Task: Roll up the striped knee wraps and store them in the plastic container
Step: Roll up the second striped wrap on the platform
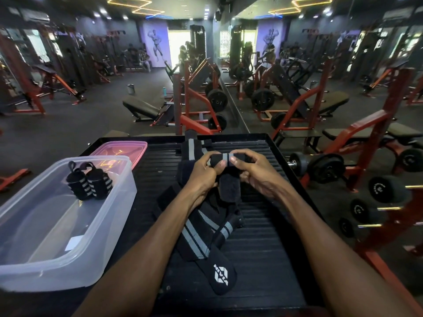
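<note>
A black knee wrap with grey stripes is partly rolled into a small roll (225, 157) held above the black ribbed platform (263, 259). My left hand (206, 171) and my right hand (254, 171) both pinch this roll, thumbs on its near side. Its loose black tail (229, 187) hangs down between my hands. Another unrolled striped wrap (201, 236) lies across the platform under my left forearm, its logo end nearest me. Two rolled striped wraps (89, 183) sit side by side in the clear plastic container (57, 266) at the left.
A pink lid (137, 148) lies behind the container. More wrap material (191, 145) lies at the platform's far edge. Dumbbells on a red rack (386, 188) stand to the right. Red and black gym machines, benches and a mirror wall fill the room beyond.
</note>
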Demonstrator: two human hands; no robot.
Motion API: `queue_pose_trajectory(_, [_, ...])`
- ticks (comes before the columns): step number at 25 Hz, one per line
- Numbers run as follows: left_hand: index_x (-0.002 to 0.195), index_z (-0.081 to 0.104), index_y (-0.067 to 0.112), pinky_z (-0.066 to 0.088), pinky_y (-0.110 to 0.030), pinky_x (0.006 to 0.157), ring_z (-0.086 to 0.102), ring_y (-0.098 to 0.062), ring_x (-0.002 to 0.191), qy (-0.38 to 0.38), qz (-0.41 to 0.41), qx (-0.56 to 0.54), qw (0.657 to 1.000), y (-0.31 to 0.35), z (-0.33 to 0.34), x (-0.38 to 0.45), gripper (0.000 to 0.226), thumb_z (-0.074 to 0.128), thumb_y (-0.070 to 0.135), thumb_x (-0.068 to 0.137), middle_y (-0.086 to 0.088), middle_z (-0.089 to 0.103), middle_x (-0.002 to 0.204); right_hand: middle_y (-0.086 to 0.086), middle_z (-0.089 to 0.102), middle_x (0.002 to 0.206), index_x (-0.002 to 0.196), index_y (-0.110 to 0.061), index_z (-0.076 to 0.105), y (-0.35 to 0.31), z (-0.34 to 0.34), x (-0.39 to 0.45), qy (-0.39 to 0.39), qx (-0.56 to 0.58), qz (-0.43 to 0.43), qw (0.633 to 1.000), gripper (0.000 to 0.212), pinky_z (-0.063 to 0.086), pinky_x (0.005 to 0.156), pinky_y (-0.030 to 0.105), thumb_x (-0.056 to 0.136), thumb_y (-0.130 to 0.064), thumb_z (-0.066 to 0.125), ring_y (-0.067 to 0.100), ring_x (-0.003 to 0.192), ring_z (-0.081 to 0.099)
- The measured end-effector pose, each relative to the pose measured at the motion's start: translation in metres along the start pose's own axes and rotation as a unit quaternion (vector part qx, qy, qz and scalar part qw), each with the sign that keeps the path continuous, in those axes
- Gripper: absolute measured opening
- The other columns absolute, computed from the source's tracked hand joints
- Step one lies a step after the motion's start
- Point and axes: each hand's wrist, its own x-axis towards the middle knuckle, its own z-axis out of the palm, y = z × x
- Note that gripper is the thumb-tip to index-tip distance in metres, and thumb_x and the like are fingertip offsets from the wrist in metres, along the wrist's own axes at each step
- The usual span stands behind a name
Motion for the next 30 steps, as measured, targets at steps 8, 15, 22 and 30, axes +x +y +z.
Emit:
queue_pose_trajectory(8, [0.112,0.067,0.012,0.06,-0.043,0.081,0.073,-0.023,0.093,0.0,-0.039,-0.048,0.998,0.004,0.001,-0.002,0.026,0.072,0.025,0.09,-0.01,0.074,0.101,0.009,0.069,0.098,0.1,-0.015,0.071,0.009,-0.004,0.005,0.033,-0.083,-0.054,0.995,0.022,0.056,0.08,0.041,0.086,0.002,0.072,0.023,0.093,0.065])
queue_pose_trajectory(15, [0.114,0.07,0.01,0.056,-0.018,0.069,0.072,-0.008,0.08,0.054,0.01,-0.006,0.998,0.004,-0.002,0.0,0.03,0.075,0.005,0.084,-0.007,0.076,0.097,0.009,0.065,0.09,0.113,-0.006,0.068,0.004,-0.004,0.002,-0.017,0.007,-0.023,1.0,0.028,0.046,0.055,0.023,0.088,0.007,0.067,0.012,0.067,0.059])
queue_pose_trajectory(22, [0.104,0.071,0.015,0.055,-0.019,0.075,0.069,-0.008,0.084,0.02,0.058,0.031,0.998,0.004,-0.003,-0.002,0.033,0.072,-0.009,0.081,-0.001,0.074,0.094,0.017,0.069,0.102,0.106,-0.011,0.071,0.013,-0.005,0.008,0.003,0.018,-0.001,1.0,0.019,0.056,0.091,0.055,0.092,0.001,0.064,0.029,0.092,0.07])
queue_pose_trajectory(30, [0.106,0.071,0.017,0.056,-0.023,0.08,0.071,-0.014,0.092,0.034,0.037,0.033,0.998,0.005,0.0,-0.003,0.025,0.075,0.003,0.084,-0.005,0.075,0.101,0.011,0.073,0.096,0.116,-0.009,0.068,0.012,-0.002,0.007,0.012,0.036,-0.006,0.999,0.031,0.057,0.065,0.029,0.087,0.003,0.069,0.019,0.081,0.07])
